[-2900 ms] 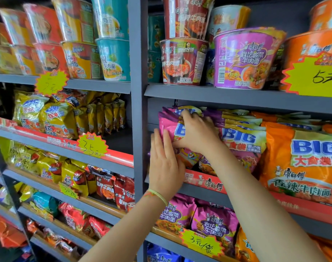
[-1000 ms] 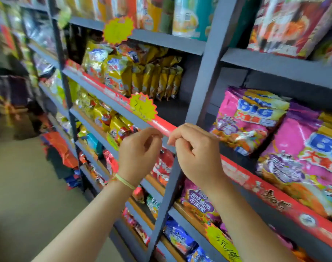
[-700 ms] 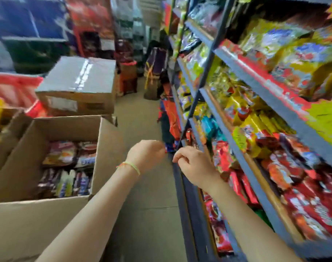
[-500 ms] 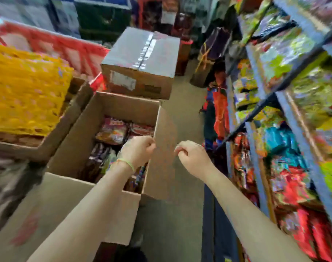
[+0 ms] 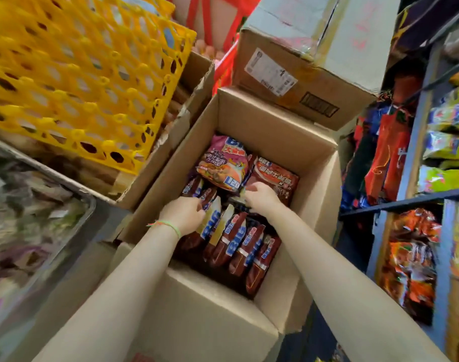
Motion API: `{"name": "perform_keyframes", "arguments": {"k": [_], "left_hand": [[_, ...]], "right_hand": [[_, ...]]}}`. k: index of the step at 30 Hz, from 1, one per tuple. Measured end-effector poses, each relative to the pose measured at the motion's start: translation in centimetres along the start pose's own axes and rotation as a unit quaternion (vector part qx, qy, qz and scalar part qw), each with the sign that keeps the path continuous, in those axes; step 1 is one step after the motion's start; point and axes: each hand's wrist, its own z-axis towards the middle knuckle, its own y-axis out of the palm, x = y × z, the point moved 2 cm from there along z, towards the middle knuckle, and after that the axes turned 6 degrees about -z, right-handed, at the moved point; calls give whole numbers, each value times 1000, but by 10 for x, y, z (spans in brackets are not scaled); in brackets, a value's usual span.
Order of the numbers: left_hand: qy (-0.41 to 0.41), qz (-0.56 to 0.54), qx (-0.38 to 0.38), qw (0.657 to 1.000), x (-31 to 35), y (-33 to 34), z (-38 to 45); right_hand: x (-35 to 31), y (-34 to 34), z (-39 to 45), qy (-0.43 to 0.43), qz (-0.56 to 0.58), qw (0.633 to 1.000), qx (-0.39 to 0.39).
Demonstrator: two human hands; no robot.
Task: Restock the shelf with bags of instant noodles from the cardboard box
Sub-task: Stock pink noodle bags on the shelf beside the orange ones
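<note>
Taking the open cardboard box (image 5: 249, 118) as the landmark and reading from its left wall across: the left hand (image 5: 182, 212), a green band at its wrist, reaches in at the left side with fingers curled onto the top edge of an upright packet; whether it has truly gripped it cannot be told. A row of dark red noodle bags (image 5: 239, 246) stands on edge through the box's near half, their long axes running from the near wall toward the far wall, directly under and between both hands. The pink noodle bag (image 5: 223, 163) lies flat toward the far wall, just beyond the fingertips. The right hand (image 5: 261, 197) sits at the box's middle, fingers bent down toward the packets, its grip hidden. To the box's right stands the shelf (image 5: 416, 142). Judged from this, the left hand is nearer the upright row, so lifting likely starts there.
</note>
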Motion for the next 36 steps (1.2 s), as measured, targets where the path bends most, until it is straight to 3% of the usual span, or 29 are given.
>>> {"name": "perform_keyframes", "arguments": {"k": [3,7,14,17,22,25,29,32,34,36], "left_hand": [[16,-8,-23,1000,-6,6,8],[39,-21,-16,999,-2,3,13],[57,-38,17,997,-1,-2,21],[64,-65,44,995,-1,-5,20],[67,-134,116,982,4,-11,13],[55,-166,151,973,5,-12,10],[11,-177,147,973,0,-7,16],[-54,-211,100,971,0,-1,20],[-98,-315,45,943,5,0,20],[-123,-450,-11,884,17,-3,11]], "right_hand": [[-10,23,32,102,182,977,-41],[-17,42,54,148,302,942,4],[-38,38,50,181,268,945,48],[-42,34,47,184,306,932,53],[-21,39,18,214,385,893,-90],[-3,46,-4,197,354,904,-137],[13,38,-28,157,322,928,-98],[19,18,-47,101,289,950,-67],[19,0,-63,50,267,961,-45],[18,-21,-82,-18,262,964,-31]]}}
